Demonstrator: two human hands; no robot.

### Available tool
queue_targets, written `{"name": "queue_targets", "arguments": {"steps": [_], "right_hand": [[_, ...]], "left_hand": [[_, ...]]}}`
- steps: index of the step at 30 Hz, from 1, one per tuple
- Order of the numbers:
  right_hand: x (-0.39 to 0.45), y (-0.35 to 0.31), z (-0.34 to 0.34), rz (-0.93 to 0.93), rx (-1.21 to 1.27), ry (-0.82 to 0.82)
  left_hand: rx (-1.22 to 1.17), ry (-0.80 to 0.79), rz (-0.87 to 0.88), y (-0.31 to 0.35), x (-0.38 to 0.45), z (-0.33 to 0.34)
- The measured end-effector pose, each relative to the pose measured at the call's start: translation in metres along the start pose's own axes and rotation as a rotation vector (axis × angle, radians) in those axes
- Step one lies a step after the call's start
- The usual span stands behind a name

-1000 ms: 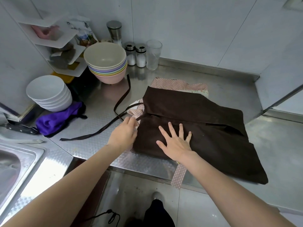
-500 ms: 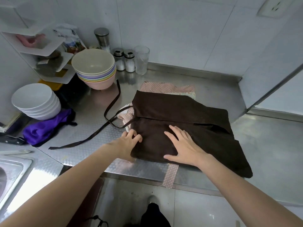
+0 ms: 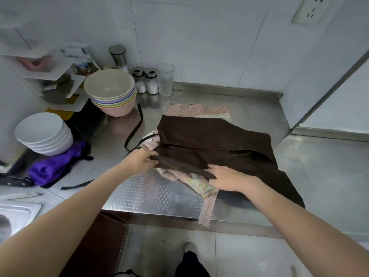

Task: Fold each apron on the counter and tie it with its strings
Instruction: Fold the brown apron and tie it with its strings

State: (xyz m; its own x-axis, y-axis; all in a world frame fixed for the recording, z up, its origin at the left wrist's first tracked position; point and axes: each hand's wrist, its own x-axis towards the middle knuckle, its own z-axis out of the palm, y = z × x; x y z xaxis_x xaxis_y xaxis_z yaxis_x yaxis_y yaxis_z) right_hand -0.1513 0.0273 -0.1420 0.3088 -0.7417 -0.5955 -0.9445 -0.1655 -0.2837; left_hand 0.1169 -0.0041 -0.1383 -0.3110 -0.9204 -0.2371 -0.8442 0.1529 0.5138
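Note:
A dark brown apron (image 3: 215,142) lies spread on the steel counter (image 3: 147,192), on top of a pink dotted apron (image 3: 197,109). My left hand (image 3: 139,161) pinches the brown apron's near left edge. Further right, my right hand (image 3: 227,177) grips that same edge. Between them the edge is lifted and turned back, and the pink apron's floral lining (image 3: 199,184) shows under it. The brown string (image 3: 137,128) trails left across the counter towards the bowls. A pink strap (image 3: 207,210) hangs over the counter's front edge.
Stacked pastel bowls (image 3: 111,92) and white bowls (image 3: 45,132) stand at the left, with a purple cloth (image 3: 54,168) beside them. Shakers (image 3: 145,79) and a glass (image 3: 165,78) line the back wall. A sink (image 3: 14,216) lies at the far left. Bare steel stretches to the right.
Both hands went from resting flat on the brown apron to taking hold of its near edge and lifting it back, which uncovered the pink apron beneath.

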Motion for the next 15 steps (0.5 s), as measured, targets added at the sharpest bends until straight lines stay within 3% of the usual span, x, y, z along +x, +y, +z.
{"name": "queue_targets", "arguments": {"steps": [3,6,11,13,15], "right_hand": [[-0.013,0.009,-0.024,-0.001,-0.023,0.042],[-0.019,0.025,-0.049,0.079,-0.117,0.119],[0.001,0.042,-0.102,0.134,-0.002,0.275],[0.022,0.051,-0.114,0.183,0.043,0.316],[0.048,0.062,-0.118,0.238,0.071,0.296]], "left_hand": [[-0.241,0.084,-0.011,0.004,-0.001,-0.019],[-0.258,0.199,-0.021,0.007,0.004,-0.023],[-0.401,0.452,-0.156,0.016,0.023,-0.023],[-0.573,0.481,-0.262,0.026,0.037,-0.025],[-0.770,0.395,-0.365,0.027,0.050,-0.024]]}}
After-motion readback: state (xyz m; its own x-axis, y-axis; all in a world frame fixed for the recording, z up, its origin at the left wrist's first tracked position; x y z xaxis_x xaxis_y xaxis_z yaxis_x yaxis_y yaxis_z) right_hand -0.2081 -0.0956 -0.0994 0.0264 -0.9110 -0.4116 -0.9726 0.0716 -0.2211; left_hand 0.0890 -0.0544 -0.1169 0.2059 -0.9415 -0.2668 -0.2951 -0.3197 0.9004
